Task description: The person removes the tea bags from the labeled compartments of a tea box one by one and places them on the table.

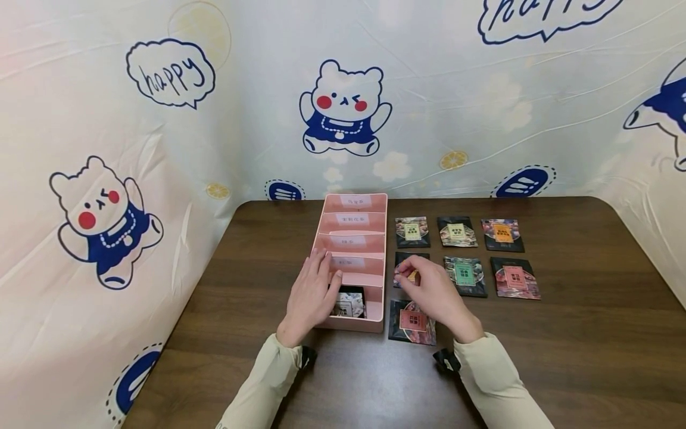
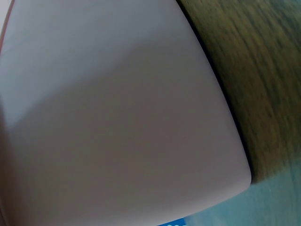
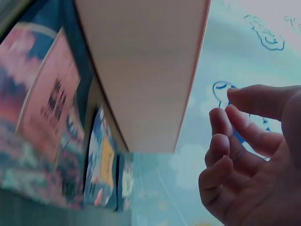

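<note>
A pink divided box (image 1: 384, 310) stands mid-table, white paper labels on several of its dividers. My left hand (image 1: 311, 292) lies over its left rim, fingers extended forward and the thumb over the inside. A black packet with a pale label (image 1: 351, 304) lies in the nearest compartment, partly hidden by that hand. The box's outer wall (image 2: 127, 117) fills most of the left wrist view. My right hand (image 1: 434, 292) hovers over a dark packet with a yellow label (image 1: 401, 262), covering part of it. In the right wrist view its fingers are bent, nothing between thumb and index finger.
Right of the box lie more dark packets: a red-labelled one (image 1: 412, 322) nearest me, a green-labelled one (image 1: 465, 275), a pink-labelled one (image 1: 514, 278), and a back row including an orange-labelled one (image 1: 502, 234). A printed cloth (image 1: 246, 119) hangs behind the wooden table (image 1: 589, 357).
</note>
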Demonstrator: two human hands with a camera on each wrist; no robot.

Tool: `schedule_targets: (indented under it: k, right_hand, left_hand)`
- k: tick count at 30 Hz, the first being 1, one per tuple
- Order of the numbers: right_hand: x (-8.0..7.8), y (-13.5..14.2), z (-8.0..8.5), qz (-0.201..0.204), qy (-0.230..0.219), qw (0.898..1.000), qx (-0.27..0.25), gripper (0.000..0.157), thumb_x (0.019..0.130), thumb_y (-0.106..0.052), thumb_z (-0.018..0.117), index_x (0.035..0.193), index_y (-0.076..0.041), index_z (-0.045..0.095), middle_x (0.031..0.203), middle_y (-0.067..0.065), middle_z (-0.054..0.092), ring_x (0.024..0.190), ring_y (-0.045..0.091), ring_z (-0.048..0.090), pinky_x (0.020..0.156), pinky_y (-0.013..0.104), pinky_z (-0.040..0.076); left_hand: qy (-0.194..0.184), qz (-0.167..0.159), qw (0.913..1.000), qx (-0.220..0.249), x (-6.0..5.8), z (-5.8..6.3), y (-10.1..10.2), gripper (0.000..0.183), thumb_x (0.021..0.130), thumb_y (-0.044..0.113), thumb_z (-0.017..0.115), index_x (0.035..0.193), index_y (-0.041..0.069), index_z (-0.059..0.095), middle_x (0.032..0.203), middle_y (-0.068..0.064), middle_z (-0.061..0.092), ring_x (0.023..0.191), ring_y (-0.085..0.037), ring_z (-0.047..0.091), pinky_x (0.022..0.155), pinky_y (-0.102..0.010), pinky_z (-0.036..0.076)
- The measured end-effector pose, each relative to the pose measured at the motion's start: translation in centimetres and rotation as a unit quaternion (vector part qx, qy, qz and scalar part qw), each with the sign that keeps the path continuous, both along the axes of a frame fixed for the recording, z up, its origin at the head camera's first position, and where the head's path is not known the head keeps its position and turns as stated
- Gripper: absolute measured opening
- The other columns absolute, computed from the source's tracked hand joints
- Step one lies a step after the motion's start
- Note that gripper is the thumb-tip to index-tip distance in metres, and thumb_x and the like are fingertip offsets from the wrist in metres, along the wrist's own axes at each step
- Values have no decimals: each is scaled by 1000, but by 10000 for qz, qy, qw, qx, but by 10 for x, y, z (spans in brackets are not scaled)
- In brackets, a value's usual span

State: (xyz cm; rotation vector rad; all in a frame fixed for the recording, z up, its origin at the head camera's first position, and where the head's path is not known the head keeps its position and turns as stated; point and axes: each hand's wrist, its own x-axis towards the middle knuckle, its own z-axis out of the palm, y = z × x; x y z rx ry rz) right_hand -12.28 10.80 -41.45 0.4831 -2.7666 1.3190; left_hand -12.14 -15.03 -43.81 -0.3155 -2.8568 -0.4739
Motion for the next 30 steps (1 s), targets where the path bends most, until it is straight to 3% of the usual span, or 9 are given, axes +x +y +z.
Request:
schedule_targets:
  k: [7,14,24,30]
  right_hand:
    - [3,-19,6,478,95,9988,-59,12,91,-17,65,100,-10,67,83,-4,63,67,9,50,61,24,42]
    - [9,-36,5,818,72,9966,111,13,89,-18,68,101,-12,68,95,-2,66,85,18,56,74,30,44]
    - [13,-52,2,935,476,9936,416,15,86,-15,71,100,-9,70,95,0,71,84,14,55,78,33,46]
    - [15,-57,1,875,464,9938,505,16,85,-15,72,99,-9,70,93,-2,69,84,14,55,77,33,46]
  left_hand:
    - [67,-5,10000,-27,-1,-1,0,54,101,33,42,138,-4,47,146,-21,45,144,-33,33,120,-43,23]
    - [233,-19,9997,-55,-1,-2,0,52,100,32,43,136,-5,49,143,-22,47,142,-34,36,118,-45,26]
    - [229,-2,9997,-54,0,-2,0,52,100,32,44,136,-5,50,143,-22,47,142,-33,35,118,-45,28]
    - [291,-13,9996,-50,0,-2,0,51,100,31,44,135,-5,50,142,-22,48,142,-34,36,118,-44,27]
